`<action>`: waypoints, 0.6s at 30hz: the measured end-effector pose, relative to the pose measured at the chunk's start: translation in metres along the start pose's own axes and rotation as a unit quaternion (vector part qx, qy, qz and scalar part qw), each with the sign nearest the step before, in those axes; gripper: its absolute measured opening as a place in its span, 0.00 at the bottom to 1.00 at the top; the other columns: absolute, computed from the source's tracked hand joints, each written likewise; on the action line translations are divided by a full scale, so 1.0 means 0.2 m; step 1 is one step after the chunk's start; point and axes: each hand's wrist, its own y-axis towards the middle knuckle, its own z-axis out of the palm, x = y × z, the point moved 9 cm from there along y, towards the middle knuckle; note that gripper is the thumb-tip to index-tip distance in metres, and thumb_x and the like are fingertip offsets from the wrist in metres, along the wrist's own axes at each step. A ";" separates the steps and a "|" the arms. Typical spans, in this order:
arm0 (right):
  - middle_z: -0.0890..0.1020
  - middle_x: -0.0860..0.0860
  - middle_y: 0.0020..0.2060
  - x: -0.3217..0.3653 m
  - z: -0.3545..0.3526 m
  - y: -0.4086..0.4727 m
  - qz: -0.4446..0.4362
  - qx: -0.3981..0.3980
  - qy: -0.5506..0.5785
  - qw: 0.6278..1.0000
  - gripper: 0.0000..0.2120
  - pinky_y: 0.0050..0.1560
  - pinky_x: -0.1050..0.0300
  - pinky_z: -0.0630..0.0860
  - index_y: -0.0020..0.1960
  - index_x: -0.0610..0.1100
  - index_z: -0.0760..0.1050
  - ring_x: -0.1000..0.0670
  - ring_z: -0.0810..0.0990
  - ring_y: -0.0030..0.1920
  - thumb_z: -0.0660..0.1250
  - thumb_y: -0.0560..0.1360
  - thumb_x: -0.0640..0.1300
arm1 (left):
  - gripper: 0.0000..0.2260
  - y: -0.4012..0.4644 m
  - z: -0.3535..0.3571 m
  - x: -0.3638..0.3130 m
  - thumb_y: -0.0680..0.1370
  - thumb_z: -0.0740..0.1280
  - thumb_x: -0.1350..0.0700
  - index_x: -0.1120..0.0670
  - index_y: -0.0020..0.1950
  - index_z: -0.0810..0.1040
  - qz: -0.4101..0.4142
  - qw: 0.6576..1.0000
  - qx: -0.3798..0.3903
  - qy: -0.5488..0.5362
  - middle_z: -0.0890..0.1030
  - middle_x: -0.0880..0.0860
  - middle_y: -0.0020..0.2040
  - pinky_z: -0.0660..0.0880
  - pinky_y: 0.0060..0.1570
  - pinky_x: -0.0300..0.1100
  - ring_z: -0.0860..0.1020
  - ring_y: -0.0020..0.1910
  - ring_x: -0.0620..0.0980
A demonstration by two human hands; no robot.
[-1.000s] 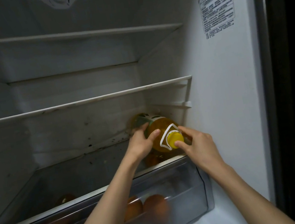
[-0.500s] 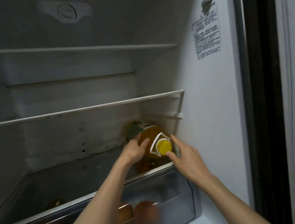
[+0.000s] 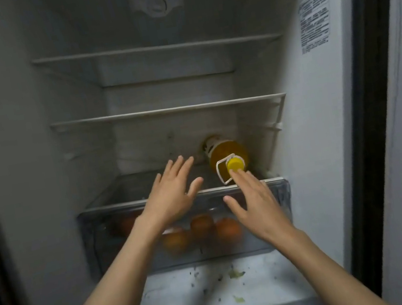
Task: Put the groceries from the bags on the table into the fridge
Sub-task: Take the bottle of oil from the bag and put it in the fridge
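Note:
A yellow oil bottle [image 3: 227, 153] with a yellow cap and a white carry loop lies on its side on the glass shelf [image 3: 126, 192] over the crisper drawer, cap toward me, at the right. My left hand [image 3: 173, 197] hovers to the left of the bottle, fingers spread, holding nothing. My right hand [image 3: 256, 203] is in front of the bottle with straight fingers; its fingertips are at the cap, and I cannot tell whether they touch it.
Several oranges [image 3: 202, 228] lie in the clear crisper drawer [image 3: 279, 192]. Two bare shelves [image 3: 168, 109] sit above. The fridge floor [image 3: 218, 289] below has green scraps. The right fridge wall [image 3: 325, 130] carries a label; a dark door seal stands beyond.
Both hands have let go of the bottle and drawn back toward me with fingers spread. The bottle stays lying on the shelf. The camera has pulled back, showing more of the fridge.

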 end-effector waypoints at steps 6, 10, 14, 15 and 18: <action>0.48 0.55 0.76 0.17 0.19 -0.41 -0.053 0.124 0.020 0.991 0.30 0.74 0.48 0.41 0.76 0.55 0.47 0.52 0.44 0.76 0.56 0.78 0.58 | 0.30 -0.75 -0.05 -0.03 0.77 0.47 0.36 0.47 0.76 0.53 -0.084 0.995 -0.037 0.027 0.53 0.48 0.77 0.49 0.74 0.49 0.47 0.76 0.47; 0.45 0.56 0.76 0.38 0.32 -0.70 -0.108 0.207 0.026 0.972 0.30 0.74 0.45 0.41 0.75 0.58 0.47 0.52 0.42 0.76 0.55 0.78 0.60 | 0.32 -1.25 -0.08 0.01 0.74 0.43 0.38 0.49 0.76 0.54 -0.140 0.985 0.008 0.100 0.55 0.51 0.77 0.46 0.71 0.46 0.47 0.76 0.51; 0.46 0.56 0.76 0.69 0.42 -0.98 -0.189 0.264 0.036 0.945 0.29 0.75 0.45 0.42 0.75 0.59 0.47 0.53 0.42 0.76 0.56 0.78 0.58 | 0.28 -1.74 -0.26 0.06 0.76 0.49 0.42 0.52 0.74 0.61 -0.216 0.965 0.015 0.148 0.64 0.55 0.74 0.55 0.70 0.52 0.58 0.74 0.57; 0.47 0.56 0.76 0.78 0.44 -1.07 -0.209 0.276 0.044 0.937 0.30 0.75 0.46 0.42 0.75 0.59 0.47 0.53 0.42 0.76 0.56 0.78 0.59 | 0.28 -1.88 -0.31 0.07 0.76 0.50 0.43 0.52 0.74 0.62 -0.238 0.960 0.013 0.148 0.65 0.56 0.73 0.55 0.69 0.52 0.61 0.73 0.57; 0.49 0.56 0.76 1.03 0.53 -1.36 -0.252 0.313 0.079 0.912 0.31 0.74 0.50 0.43 0.75 0.59 0.47 0.54 0.45 0.76 0.57 0.77 0.60 | 0.27 -2.32 -0.44 0.07 0.77 0.51 0.42 0.51 0.74 0.62 -0.298 0.942 0.021 0.153 0.66 0.55 0.73 0.55 0.68 0.50 0.64 0.72 0.55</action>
